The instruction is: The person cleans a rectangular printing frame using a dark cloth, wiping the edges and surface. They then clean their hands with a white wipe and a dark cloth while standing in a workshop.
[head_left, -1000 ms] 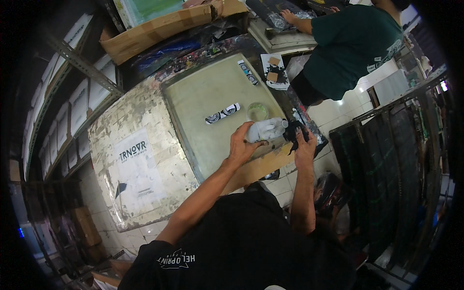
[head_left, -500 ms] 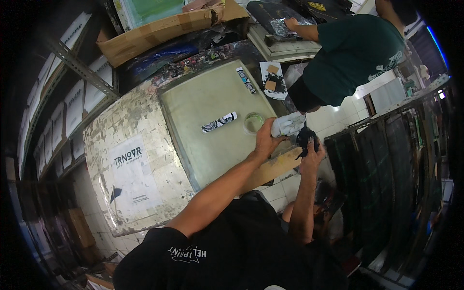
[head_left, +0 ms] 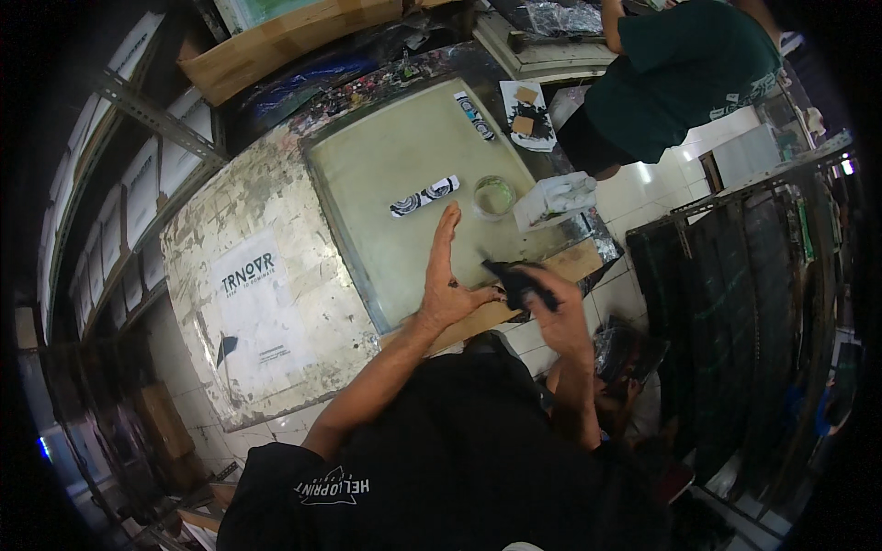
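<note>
The bench (head_left: 276, 230) is seen from above, worn and paint-flecked, with a pale green glass plate (head_left: 404, 174) laid across its middle. At two o'clock of the plate a white crumpled rag (head_left: 556, 200) lies, and a small clear cup (head_left: 493, 196) stands just beside it. The left hand (head_left: 448, 280) is held flat at the plate's five o'clock edge, its fingers released and straight. The right hand (head_left: 560, 317) is clenched around a small dark tool (head_left: 516, 280) at three o'clock of the left palm. The tool is best kept steady and worked lightly, the palm held still.
</note>
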A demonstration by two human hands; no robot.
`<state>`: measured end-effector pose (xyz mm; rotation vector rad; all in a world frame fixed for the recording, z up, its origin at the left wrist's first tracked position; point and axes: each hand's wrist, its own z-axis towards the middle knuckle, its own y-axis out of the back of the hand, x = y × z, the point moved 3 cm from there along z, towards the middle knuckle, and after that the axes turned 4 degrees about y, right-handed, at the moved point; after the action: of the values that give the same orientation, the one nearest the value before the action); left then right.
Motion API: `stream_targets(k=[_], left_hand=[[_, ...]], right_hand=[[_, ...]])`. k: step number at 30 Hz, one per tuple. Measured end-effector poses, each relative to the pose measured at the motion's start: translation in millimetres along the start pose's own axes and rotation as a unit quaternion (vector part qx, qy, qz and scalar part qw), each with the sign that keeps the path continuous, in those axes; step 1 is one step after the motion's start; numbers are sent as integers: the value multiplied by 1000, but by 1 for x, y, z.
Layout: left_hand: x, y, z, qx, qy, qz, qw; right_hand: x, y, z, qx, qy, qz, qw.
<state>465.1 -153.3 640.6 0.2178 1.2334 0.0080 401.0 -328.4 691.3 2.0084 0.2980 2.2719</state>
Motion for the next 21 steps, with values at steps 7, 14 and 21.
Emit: stream_targets(k=[7, 14, 21], left_hand=[[-27, 38, -20, -161, -273, 247, 916], [-43, 41, -41, -232, -341, 296, 861], [-29, 69, -35, -235, -318, 287, 873]], right_hand=[[27, -59, 12, -28, 62, -147, 987], [-20, -73, 2, -113, -147, 249, 951], [20, -73, -4, -34, -52, 158, 986]])
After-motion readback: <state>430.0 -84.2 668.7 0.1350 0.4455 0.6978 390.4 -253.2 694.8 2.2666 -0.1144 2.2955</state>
